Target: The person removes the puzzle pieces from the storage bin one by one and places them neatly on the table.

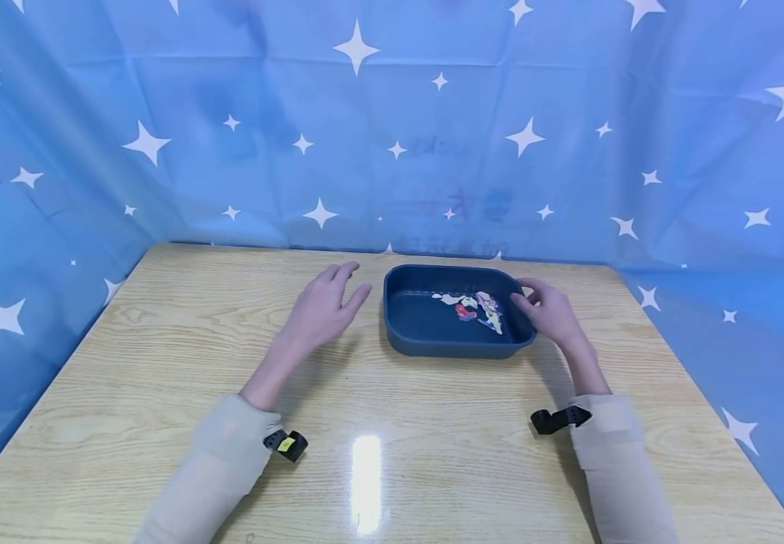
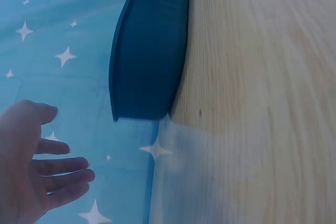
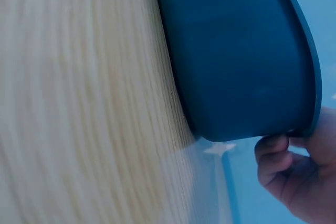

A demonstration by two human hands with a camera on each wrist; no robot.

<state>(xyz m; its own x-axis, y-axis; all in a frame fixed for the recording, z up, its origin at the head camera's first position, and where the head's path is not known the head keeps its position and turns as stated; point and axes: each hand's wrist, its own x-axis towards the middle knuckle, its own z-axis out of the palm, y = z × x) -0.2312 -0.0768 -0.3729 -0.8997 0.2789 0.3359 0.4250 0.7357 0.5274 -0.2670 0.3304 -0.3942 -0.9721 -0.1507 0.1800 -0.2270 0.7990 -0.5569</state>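
Note:
A dark blue rectangular tub point(image 1: 433, 349) with rounded corners stands on the wooden table. On its inside floor lie several small flat colourful pieces point(image 1: 470, 308), like stickers or cut-outs; their exact kind is too small to tell. At the tub's right end my right hand point(image 1: 550, 311) pinches the rim, thumb inside and fingers outside, as the right wrist view also shows at the tub wall point(image 3: 241, 61). My left hand point(image 1: 324, 306) hovers left of the tub, apart from it, fingers spread and holding nothing. In the left wrist view that hand point(image 2: 42, 166) shows its loose fingers.
The light wooden table point(image 1: 181, 378) reaches back to a blue curtain point(image 1: 263, 151) with white stars, which also hangs along both sides. A bright light reflection point(image 1: 366, 483) lies on the tabletop near the front. Each sleeve carries a small black wrist camera point(image 1: 290, 444).

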